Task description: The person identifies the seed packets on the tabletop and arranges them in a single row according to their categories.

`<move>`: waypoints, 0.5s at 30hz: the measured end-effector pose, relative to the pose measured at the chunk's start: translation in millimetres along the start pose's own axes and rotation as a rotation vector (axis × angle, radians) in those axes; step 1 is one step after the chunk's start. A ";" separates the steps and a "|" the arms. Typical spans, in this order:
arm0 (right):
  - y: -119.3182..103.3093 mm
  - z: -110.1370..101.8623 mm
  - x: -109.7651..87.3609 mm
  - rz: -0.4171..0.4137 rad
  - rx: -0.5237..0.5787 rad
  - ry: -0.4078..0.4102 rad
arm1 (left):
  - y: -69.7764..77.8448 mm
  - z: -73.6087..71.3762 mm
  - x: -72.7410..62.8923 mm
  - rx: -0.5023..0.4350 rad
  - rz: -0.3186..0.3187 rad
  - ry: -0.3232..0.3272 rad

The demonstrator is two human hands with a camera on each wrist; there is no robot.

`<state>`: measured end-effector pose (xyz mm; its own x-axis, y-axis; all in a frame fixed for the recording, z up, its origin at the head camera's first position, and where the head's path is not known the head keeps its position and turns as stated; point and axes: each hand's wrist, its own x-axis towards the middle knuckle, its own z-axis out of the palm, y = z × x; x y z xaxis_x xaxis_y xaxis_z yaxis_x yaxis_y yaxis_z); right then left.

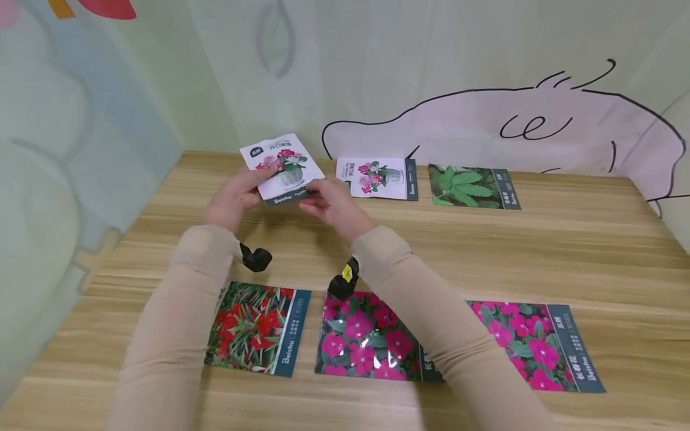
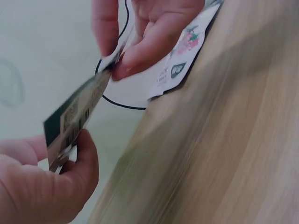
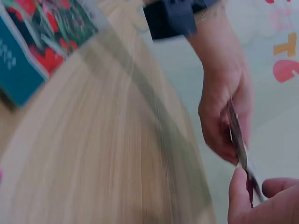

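Both hands hold one white seed packet [image 1: 286, 170] printed with pink flowers in a pot, raised over the back left of the table. My left hand [image 1: 233, 194] pinches its left edge, thumb on the printed front. At the lower right corner, my right hand [image 1: 341, 203] pinches it between thumb and fingers. The left wrist view shows the packet [image 2: 77, 119] nearly edge-on, its barcoded back turned to the camera, between the left hand [image 2: 51, 182] and the right hand [image 2: 149, 35]. A matching packet [image 1: 377, 178] lies just right of the right hand, against the wall.
A green-leaf packet [image 1: 469, 187] lies at the back right. Along the front lie a red-flower packet [image 1: 253, 329] and two magenta-flower packets [image 1: 366, 338] [image 1: 533, 344], partly behind the sleeves. A wall with cartoon drawings [image 1: 485, 131] borders the wooden table [image 1: 539, 251].
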<state>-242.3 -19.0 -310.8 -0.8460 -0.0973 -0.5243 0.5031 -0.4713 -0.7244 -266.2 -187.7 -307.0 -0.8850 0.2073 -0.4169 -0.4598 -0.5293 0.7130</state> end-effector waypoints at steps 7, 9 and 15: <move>-1.0 -13.8 9.4 -0.034 -0.142 0.037 | 3.0 -13.4 -3.5 0.318 -0.034 -0.059; 1.4 -14.3 9.9 -0.015 -0.200 0.010 | 4.9 -19.2 -5.7 0.398 -0.027 -0.076; 16.3 -5.5 7.1 -0.006 -0.246 -0.069 | 14.8 -37.9 -15.6 0.514 -0.046 -0.068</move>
<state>-239.1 -22.6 -328.8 -0.8549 -0.1588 -0.4938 0.5187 -0.2451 -0.8191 -256.4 -229.9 -311.3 -0.8580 0.2826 -0.4290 -0.4596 -0.0495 0.8867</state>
